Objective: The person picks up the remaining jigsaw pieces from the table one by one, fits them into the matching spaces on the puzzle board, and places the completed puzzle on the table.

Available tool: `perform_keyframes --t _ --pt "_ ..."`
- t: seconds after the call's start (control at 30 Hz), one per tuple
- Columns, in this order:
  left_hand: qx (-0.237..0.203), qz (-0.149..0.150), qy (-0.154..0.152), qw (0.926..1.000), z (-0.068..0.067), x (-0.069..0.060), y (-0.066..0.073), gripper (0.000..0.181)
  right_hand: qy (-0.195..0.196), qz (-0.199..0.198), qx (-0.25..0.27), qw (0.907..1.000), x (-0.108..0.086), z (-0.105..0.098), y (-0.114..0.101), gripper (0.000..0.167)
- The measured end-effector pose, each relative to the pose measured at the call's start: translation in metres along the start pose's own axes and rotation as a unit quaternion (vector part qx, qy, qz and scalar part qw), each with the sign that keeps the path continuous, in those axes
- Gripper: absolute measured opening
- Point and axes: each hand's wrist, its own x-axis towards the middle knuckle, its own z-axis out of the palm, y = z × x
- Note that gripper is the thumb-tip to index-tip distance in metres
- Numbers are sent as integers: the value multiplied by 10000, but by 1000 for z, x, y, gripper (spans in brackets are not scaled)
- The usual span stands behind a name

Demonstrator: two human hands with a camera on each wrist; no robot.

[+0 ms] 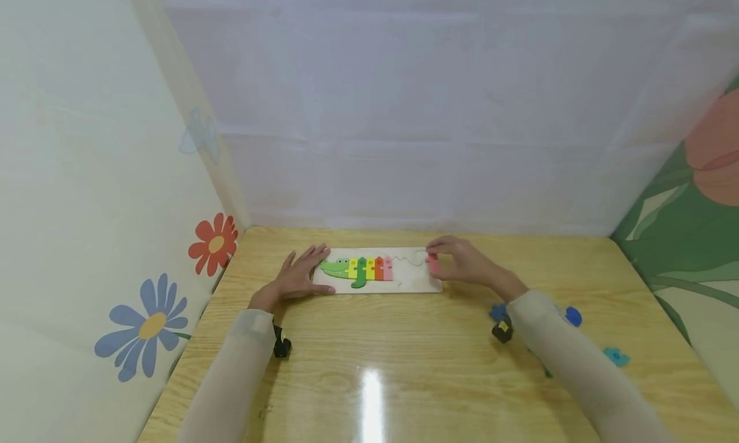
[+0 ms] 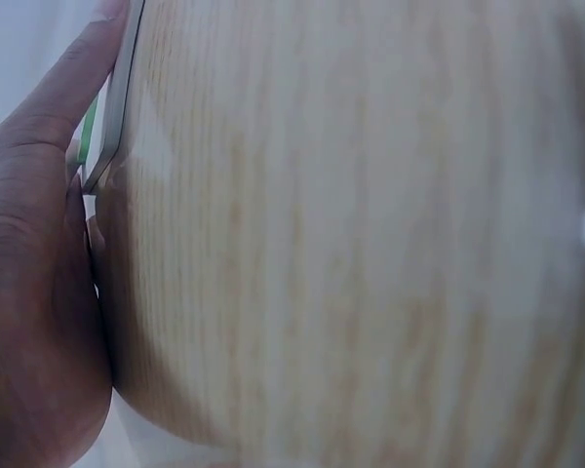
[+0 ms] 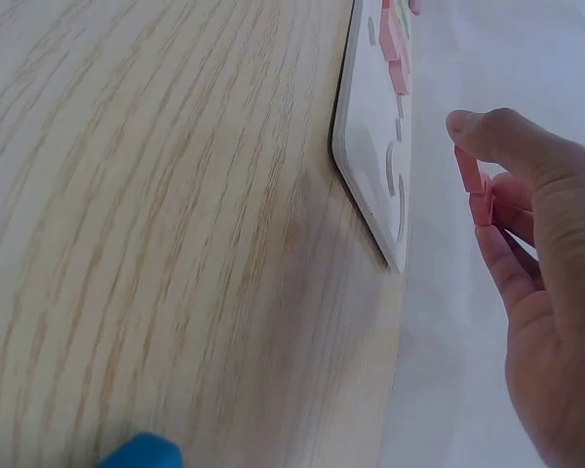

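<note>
Fingers of my right hand [image 1: 462, 261] pinch a pink puzzle piece [image 3: 476, 185] by its edges, thumb on one side and fingertips on the other — likely so its flat faces stay uncovered. They hold it clear of the pale board [image 1: 418, 286], by its right end. On my left hand [image 1: 298, 276] the fingers are spread around the opposite end, thumb along the near edge and fingertips by the far one; I take that as a brace against sliding. Just right of that thumb sits the green crocodile head [image 1: 335, 269], then a row of coloured segments [image 1: 371, 268] — beyond them, toward my right fingers, the outline is bare. Nearer me than those fingers, about my sleeve, a blue piece [image 1: 573, 316] and a teal piece [image 1: 616, 356] lie on the worktop [image 1: 346, 353], perhaps placed there for easy reach
</note>
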Motion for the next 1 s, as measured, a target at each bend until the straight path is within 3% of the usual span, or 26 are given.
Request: perform_keyframes --t 0.23,0.63,1.0 --pt "-54 25 5 10000 1 -1 -1 111 -158 229 51 9996 6 4 -5 50" --pt "-64 23 -17 10000 0 0 -3 113 -142 184 80 9997 17 13 -8 51" --pt "-81 32 -35 10000 0 0 -1 112 -258 419 206 9986 26 20 -13 52"
